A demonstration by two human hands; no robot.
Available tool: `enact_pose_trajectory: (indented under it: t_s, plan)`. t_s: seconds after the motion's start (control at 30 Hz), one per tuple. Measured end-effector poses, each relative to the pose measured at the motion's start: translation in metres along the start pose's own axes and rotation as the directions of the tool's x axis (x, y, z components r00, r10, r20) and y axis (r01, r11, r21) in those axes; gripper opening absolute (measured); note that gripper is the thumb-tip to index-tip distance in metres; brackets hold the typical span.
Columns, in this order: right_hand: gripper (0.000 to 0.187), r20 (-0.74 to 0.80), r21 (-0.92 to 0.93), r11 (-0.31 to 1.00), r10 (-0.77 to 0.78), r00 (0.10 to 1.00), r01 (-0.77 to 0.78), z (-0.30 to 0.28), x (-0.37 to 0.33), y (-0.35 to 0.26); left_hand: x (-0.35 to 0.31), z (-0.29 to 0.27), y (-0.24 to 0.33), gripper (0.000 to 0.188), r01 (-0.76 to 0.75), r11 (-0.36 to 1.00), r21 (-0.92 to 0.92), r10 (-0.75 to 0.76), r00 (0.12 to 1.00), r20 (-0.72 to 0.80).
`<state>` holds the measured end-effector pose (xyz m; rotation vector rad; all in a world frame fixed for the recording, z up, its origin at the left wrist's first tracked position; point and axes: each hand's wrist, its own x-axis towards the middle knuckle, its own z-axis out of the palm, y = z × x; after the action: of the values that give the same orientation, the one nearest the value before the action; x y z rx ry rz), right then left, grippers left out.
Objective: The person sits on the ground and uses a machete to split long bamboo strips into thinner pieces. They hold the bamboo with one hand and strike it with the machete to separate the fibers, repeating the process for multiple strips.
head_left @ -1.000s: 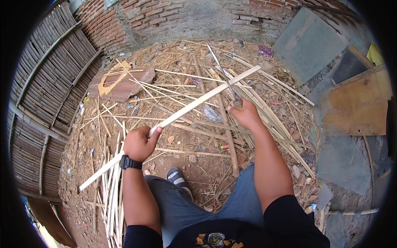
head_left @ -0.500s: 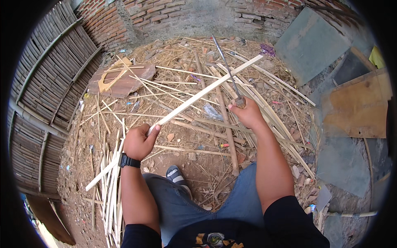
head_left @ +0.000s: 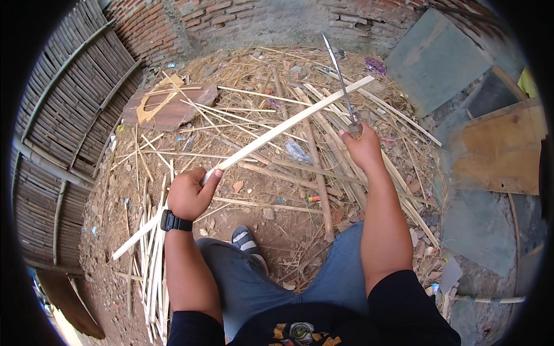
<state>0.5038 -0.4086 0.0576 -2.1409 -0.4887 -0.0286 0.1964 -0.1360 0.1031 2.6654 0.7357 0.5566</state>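
Observation:
A long pale bamboo strip (head_left: pixel 271 134) slants up to the right in front of me. My left hand (head_left: pixel 189 195) is closed round its lower part, thumb on top, and the strip's tail sticks out past my wrist. In my right hand (head_left: pixel 366 149) is a long, narrow-bladed knife (head_left: pixel 337 69), gripped by its short handle with the blade pointing up and away. The blade crosses the strip near the strip's far end; whether they touch, I cannot tell.
Pale strips (head_left: pixel 154 259) lie heaped beside my left forearm. Split lengths and poles (head_left: pixel 317 173) litter the ground ahead. A brown board (head_left: pixel 190 109) lies far left. A bamboo wall (head_left: pixel 75 109) stands left, a brick wall (head_left: pixel 254 29) behind, and grey sheets (head_left: pixel 435 63) lean at right.
My right hand and the knife have moved up and to the right, so the blade crosses nearer the strip's far end. My left hand has shifted slightly left with the strip.

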Motion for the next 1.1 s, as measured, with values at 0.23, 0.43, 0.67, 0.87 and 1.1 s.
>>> enact_pose_trajectory:
  t_s: [0.23, 0.43, 0.67, 0.87, 1.1]
  plan:
    - [0.034, 0.354, -0.225, 0.929, -0.204, 0.913, 0.295, 0.024, -0.050, -0.053, 0.004, 0.009, 0.009, 0.060, 0.011, 1.000, 0.004, -0.011, 1.000, -0.008]
    - [0.029, 0.302, -0.304, 0.881, -0.271, 0.914, 0.362, 0.023, -0.031, -0.035, 0.000, 0.006, 0.001, 0.059, 0.007, 1.000, 0.026, -0.006, 1.000, -0.017]
    - [0.041, 0.003, -0.132, 0.991, 0.001, 1.000, 0.000, 0.022, -0.010, -0.003, 0.003, 0.003, 0.005, 0.059, 0.034, 0.999, 0.035, -0.034, 0.999, -0.005]
    - [0.034, 0.333, -0.198, 0.823, -0.455, 0.826, 0.533, 0.037, -0.058, -0.049, 0.004, 0.011, 0.012, 0.059, -0.027, 1.000, -0.005, 0.027, 0.998, -0.061]
    - [0.034, 0.178, -0.189, 0.970, -0.122, 0.976, 0.156, 0.013, -0.031, -0.043, 0.000, 0.005, 0.004, 0.052, -0.031, 0.999, -0.011, 0.029, 0.996, -0.088]
